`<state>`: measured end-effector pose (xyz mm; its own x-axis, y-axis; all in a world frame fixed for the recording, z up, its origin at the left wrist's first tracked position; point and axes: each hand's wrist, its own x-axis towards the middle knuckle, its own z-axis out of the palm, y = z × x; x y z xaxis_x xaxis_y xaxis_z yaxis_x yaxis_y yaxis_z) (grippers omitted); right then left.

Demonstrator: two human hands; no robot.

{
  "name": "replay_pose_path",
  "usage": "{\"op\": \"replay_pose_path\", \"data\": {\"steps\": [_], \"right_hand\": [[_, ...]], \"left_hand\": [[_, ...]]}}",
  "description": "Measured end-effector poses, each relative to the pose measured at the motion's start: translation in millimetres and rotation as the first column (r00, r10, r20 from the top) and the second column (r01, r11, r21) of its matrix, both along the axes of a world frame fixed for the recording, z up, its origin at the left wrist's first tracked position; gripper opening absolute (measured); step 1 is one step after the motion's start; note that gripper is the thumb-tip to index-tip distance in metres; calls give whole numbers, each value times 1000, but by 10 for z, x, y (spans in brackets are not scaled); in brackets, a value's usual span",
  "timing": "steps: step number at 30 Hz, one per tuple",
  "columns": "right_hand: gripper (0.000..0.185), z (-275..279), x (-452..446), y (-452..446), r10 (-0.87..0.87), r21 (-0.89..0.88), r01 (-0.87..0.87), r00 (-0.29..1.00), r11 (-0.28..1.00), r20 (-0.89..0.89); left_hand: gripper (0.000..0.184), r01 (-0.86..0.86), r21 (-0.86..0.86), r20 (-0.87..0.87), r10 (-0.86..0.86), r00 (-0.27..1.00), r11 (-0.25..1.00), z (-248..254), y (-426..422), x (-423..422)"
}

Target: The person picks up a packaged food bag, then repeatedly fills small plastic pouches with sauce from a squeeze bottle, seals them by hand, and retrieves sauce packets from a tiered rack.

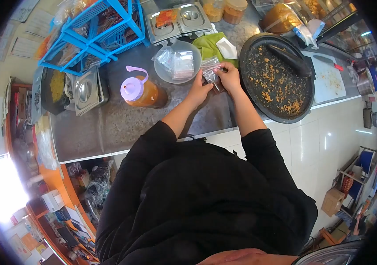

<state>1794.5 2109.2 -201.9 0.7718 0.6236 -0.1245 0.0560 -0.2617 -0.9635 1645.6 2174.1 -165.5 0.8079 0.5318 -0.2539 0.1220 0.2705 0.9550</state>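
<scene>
Both my hands meet over the counter, just right of a round pale bowl [160, 74] with small clear packets [183, 64] in it. My left hand [198, 92] has its fingers closed on the near left side of a clear plastic packet [210, 76]. My right hand [229, 77] pinches the same packet at its upper right, where thin pinkish strips show. Something dark lies beneath the packet, partly hidden by my fingers. Behind my hands is a green cloth [208, 45] with a white piece [227, 48] on it.
A bottle with a lilac lid [133, 89] stands to the left. On the right are a large black mortar [246, 98] with crumbs and a pestle [288, 61], and a white board [329, 84] with a knife [325, 59]. Blue racks [92, 43] and lidded metal containers [193, 18] stand behind.
</scene>
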Motion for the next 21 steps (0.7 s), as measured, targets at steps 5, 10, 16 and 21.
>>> {"op": "replay_pose_path", "data": {"steps": [5,10,16,21], "right_hand": [[25,95,143,31,117,-55,-128,979,990,-166],[18,190,123,43,141,2,-146,953,989,-268],[12,288,-141,-229,71,15,-70,997,997,-36],[9,891,-379,-521,28,89,-41,989,995,143]], "left_hand": [[86,41,64,-76,-36,996,997,103,24,-79],[83,84,107,-200,-61,978,991,106,5,-365],[66,404,-109,-116,-415,902,908,326,108,-1366],[55,475,-158,-49,-487,872,866,759,313,-2468]]}}
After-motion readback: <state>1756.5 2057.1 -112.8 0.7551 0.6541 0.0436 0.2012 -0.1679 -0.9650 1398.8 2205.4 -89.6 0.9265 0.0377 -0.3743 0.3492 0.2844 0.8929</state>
